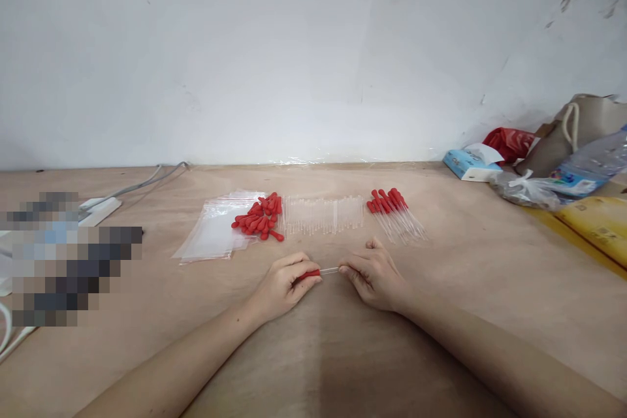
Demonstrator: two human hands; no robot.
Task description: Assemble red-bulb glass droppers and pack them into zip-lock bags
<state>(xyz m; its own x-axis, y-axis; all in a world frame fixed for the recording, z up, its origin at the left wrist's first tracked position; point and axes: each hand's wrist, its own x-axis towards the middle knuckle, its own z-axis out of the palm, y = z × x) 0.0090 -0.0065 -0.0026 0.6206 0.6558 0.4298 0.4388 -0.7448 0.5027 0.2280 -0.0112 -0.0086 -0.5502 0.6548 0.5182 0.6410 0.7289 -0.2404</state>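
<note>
Between finger and thumb, my left hand pinches a red rubber bulb. A thin clear dropper tube reaches from the bulb's open end to my right hand, whose fingers are closed on its other end. Just beyond my hands lies a row of clear glass tubes, side by side. Left of the row is a heap of loose red bulbs. On the right, several droppers with red bulbs fitted lie bunched together.
Clear zip bags lie under and left of the loose bulbs. A white power strip with cables is at the left. At the right are a blue tissue pack, a plastic bottle, a knotted bag and a yellow package.
</note>
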